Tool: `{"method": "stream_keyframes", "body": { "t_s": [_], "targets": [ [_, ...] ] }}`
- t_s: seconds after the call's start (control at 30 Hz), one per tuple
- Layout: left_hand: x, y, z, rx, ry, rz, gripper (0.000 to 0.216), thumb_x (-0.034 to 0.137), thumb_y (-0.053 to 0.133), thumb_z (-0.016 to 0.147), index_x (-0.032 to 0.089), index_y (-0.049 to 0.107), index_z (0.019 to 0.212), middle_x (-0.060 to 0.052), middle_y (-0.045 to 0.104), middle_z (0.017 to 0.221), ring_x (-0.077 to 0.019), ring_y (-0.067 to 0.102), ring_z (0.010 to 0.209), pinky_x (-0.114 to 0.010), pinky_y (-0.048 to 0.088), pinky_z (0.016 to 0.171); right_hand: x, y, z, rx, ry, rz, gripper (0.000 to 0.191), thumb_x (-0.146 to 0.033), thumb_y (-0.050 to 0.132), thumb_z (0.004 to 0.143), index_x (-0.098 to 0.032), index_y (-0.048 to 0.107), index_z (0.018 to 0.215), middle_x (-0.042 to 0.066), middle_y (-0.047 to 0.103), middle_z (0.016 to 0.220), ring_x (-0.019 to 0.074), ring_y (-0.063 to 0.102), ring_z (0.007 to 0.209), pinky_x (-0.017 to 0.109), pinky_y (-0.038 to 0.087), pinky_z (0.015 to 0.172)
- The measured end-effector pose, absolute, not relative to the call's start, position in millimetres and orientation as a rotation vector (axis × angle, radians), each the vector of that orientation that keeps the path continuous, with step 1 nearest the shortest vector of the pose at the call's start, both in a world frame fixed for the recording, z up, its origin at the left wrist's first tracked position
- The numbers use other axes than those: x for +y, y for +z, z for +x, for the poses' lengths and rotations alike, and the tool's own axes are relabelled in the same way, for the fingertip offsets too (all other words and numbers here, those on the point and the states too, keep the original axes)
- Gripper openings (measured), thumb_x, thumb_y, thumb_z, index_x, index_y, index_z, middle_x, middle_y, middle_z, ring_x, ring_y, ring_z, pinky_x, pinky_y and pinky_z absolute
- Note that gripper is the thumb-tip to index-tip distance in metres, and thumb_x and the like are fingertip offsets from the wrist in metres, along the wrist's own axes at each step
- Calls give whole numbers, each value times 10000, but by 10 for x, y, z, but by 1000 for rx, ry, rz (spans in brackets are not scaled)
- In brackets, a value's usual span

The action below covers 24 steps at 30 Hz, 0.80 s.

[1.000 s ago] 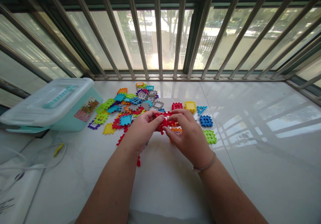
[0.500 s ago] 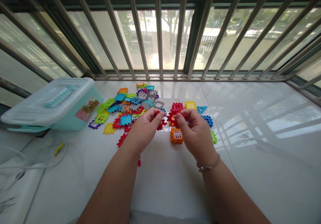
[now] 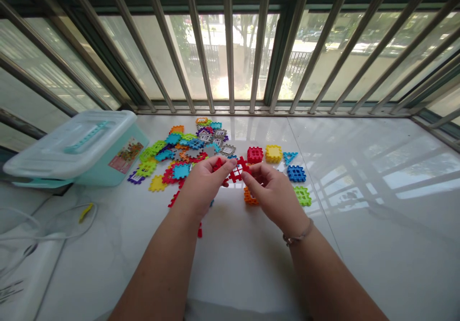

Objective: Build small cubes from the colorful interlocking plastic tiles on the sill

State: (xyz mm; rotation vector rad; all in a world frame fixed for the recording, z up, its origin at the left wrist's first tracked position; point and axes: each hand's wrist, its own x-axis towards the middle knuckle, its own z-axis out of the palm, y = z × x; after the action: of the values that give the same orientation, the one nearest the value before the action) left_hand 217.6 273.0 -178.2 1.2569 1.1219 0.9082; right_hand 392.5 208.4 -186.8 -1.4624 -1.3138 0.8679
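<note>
My left hand is closed on red plastic interlocking building tiles, one showing behind its fingers. Between the two hands is a red lattice building tile with notched edges, its openings showing the white surface behind. My right hand pinches the right edge of that tile between thumb and fingers. The fingers partly cover the red pieces, so I cannot tell whether they are joined. Just beyond my right hand lie an orange tile, partly hidden, and a red window tile stack.
A heap of mixed tiles lies to the left. Yellow, blue and green tiles and a blue triangle lie right. A lidded teal box stands left; metal bars line the back.
My right hand has moved slightly left, bringing its red tile against my left hand's fingers. The hands are closer together, and the green and blue tiles on the right show more.
</note>
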Motion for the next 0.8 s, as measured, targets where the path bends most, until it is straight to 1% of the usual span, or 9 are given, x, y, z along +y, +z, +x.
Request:
{"method": "stream_keyframes", "body": {
  "t_s": [0.07,0.2,0.3,0.47,0.57,0.63,0.7,0.77,0.8],
  "targets": [
    [2748,-1801,2174,1114,918,1185,472,644,883,784,197,761,872,4,660,744,-125,537,646,-262,489,635,2077,-1858,3904,-1382,763,-1509,299,-518,739,977,-219,721,980,25,756,805,170,657,666,297,496,618],
    [2760,-1797,2181,1092,891,1097,475,619,921,751,188,764,875,-14,698,794,-129,565,691,-247,498,627,2068,-1850,3896,-1435,713,-1527,260,-482,735,981,-225,715,952,20,753,795,166,652,653,298,485,614],
    [2754,-1788,2188,1075,888,1069,465,614,918,761,191,758,864,-8,688,787,-125,560,682,-246,502,624,2067,-1852,3897,-1411,786,-1490,310,-521,712,992,-225,698,901,11,720,759,161,633,650,290,475,605],
    [2717,-1791,2205,1025,838,1166,431,610,867,822,195,776,896,-1,672,816,-114,538,659,-248,500,621,2080,-1867,3901,-1091,1111,-1362,461,-671,713,961,-219,663,887,7,709,782,149,646,634,272,516,576],
    [2708,-1798,2217,1041,832,1222,408,587,852,843,194,799,939,-13,702,873,-115,546,683,-244,501,637,2094,-1897,3906,-1121,1067,-1396,466,-671,707,968,-212,676,891,9,696,765,152,638,638,277,526,584],
    [2720,-1804,2219,1060,851,1209,395,577,847,847,195,804,939,-18,716,889,-118,553,694,-242,497,633,2097,-1923,3900,-1237,873,-1470,406,-615,713,985,-209,699,978,35,727,846,163,650,671,296,545,611],
    [2736,-1811,2216,1082,877,1168,384,562,854,838,193,802,931,-25,729,910,-123,562,703,-243,493,619,2091,-1947,3885,-1359,603,-1509,371,-528,762,971,-209,694,1148,83,756,1059,179,676,750,325,581,663],
    [2745,-1817,2216,1089,885,1128,382,552,865,825,192,803,935,-30,737,917,-129,575,711,-248,494,611,2080,-1964,3865,-1450,409,-1487,479,-451,820,939,-222,637,1319,120,716,1270,195,693,838,354,615,718],
    [2745,-1819,2219,1082,876,1121,382,550,867,825,192,806,941,-31,738,907,-132,581,714,-249,496,613,2073,-1968,3857,-1482,362,-1463,525,-423,833,933,-233,608,1367,125,692,1325,201,698,870,364,627,736]
  ]
}}
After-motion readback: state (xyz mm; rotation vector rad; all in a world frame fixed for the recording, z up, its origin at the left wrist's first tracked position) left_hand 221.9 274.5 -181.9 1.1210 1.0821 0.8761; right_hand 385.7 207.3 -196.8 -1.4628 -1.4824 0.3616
